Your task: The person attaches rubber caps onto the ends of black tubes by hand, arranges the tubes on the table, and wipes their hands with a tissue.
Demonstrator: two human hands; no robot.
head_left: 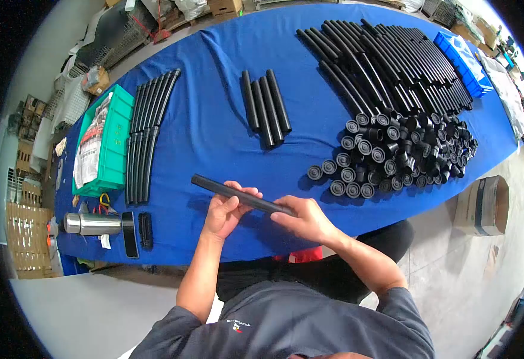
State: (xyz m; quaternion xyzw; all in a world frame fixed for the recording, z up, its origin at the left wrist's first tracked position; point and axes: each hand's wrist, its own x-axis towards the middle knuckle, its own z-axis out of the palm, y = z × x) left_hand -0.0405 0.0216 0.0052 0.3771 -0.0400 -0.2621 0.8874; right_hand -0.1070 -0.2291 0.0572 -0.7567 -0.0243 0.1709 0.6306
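A straight black tube is held slantwise above the near edge of the blue-covered table. My left hand is closed around its middle part, thumb on the near side. My right hand grips the tube's right end, and its fingers hide that tip. Beyond my hands, several similar black tubes lie side by side on the cloth. To the right of them is a heap of round black ribbed caps, with a large stack of black tubes behind it.
At left, a green crate holding printed paper stands beside rows of black tubes. A steel flask, a phone and scissors lie nearer. A blue crate is far right; a cardboard box is on the floor.
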